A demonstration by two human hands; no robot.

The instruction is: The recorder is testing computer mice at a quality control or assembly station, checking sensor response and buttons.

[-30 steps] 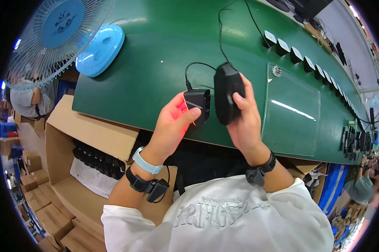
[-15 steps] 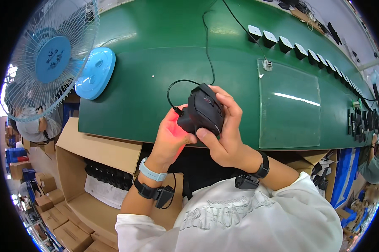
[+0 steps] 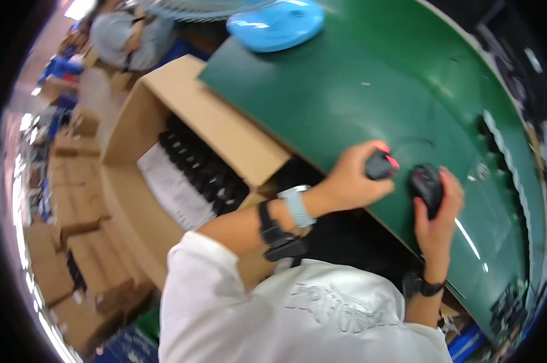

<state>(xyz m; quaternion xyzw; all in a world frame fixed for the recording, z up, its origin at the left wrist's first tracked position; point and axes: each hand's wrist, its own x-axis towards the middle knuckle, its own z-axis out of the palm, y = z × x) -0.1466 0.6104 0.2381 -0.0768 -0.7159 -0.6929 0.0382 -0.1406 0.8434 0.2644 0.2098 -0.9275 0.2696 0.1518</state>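
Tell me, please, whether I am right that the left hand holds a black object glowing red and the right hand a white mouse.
Not quite: the head view shows the mouse in the right hand is black, not white; the rest stands.

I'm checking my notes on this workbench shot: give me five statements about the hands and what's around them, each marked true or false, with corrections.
1. The right hand holds a black mouse. True.
2. The left hand is empty. False: it holds a small dark device with red light on it.
3. A light-blue watch strap circles the left wrist. True.
4. The cardboard box is closed. False: it is open, and black items show inside.
5. The blue base stands on the green table. True.
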